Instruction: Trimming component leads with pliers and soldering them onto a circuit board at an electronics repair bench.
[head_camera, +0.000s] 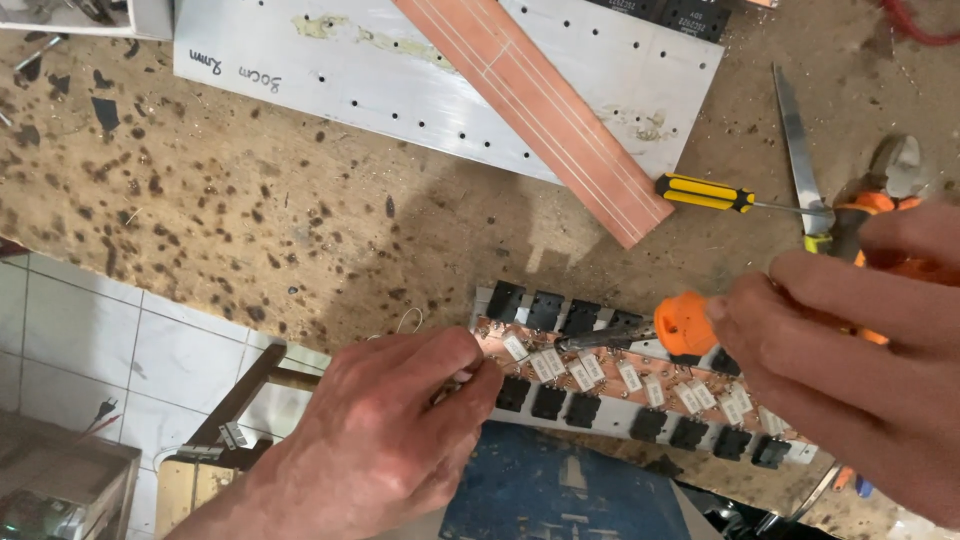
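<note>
Soldering iron (640, 333) with the orange collar is in my right hand (850, 370), fingers wrapped round the handle, tip resting on the copper board (600, 375) near its middle. My left hand (400, 430) is pinched shut at the board's left end; I think it's feeding something thin toward the joint, but I can't make out what.

My take for doing this well: keep the tip flat on the pad, brace both wrists on the bench (250, 200), don't linger near the white resistors (590, 370).

Counts, going off the board: roughly nine or ten white resistors down the centre, four black transistors showing along its far edge, about eight along its near edge. Beyond the board: one yellow screwdriver (705, 193), one copper strip (540, 110), one aluminium plate (430, 80).
</note>
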